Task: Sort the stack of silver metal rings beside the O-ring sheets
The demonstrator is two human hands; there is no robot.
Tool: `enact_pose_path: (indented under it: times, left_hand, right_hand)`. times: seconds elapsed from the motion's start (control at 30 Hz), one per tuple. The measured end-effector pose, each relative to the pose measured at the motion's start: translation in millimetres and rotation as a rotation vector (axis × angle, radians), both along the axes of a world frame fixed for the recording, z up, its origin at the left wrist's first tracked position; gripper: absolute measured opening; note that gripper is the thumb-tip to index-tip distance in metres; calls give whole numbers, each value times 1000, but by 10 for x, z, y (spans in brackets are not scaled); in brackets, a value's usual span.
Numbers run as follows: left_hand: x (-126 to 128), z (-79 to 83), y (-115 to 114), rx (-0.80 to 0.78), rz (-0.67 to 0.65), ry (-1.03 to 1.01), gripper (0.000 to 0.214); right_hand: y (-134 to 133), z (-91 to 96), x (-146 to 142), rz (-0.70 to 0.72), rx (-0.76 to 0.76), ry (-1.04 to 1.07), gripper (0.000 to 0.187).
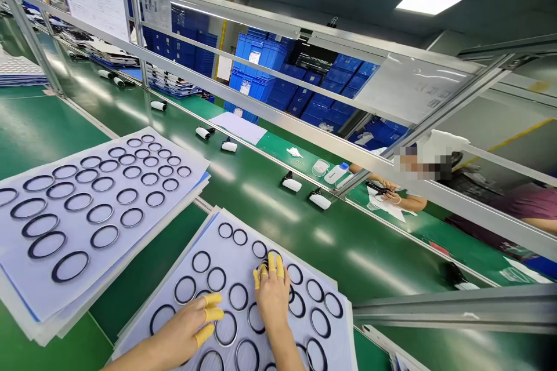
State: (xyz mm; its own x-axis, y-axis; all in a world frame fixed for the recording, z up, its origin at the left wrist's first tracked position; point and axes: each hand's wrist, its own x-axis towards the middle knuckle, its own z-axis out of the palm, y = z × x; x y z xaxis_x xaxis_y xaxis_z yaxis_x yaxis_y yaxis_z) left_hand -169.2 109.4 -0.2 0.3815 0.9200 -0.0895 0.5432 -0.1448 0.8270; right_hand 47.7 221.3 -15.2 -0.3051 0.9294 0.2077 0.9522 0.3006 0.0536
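Several black rings [216, 279] lie in rows on a pale sheet [256, 226] right in front of me. My right hand [272, 295] wears yellow finger cots, and its thumb and fingertips close around a black ring [264, 266] on that sheet. Lower on the same sheet, my left hand [187, 324] rests with yellow-cotted fingers spread, its fingertips beside another black ring [225, 328]. Part of the sheet lies hidden under both hands. To the left sits a stack of sheets [56, 237] carrying more black rings in rows.
A green conveyor belt [348, 249] runs diagonally past the sheets, carrying small white devices [291, 184] [319, 201]. Behind it stand an aluminium frame rail [278, 110] and stacked blue crates [256, 64]. Across the line, a co-worker's hands [385, 188] work over white material.
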Motion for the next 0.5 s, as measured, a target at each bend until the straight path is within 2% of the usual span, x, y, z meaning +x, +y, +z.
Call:
enact_pose_path:
  times: [0.13,0.37,0.5]
  left_hand:
    - [-87,-7,-8,-2,22,-3,38]
    - [-190,7,-11,40,58,-6,35]
    - [-212,-13,-14,44,38,40,33]
  right_hand:
    - [102,13,-286,93,-74,12,27]
    - [260,46,-759,149,-156,75,26]
    - [299,37,-943,208,-215,127,36]
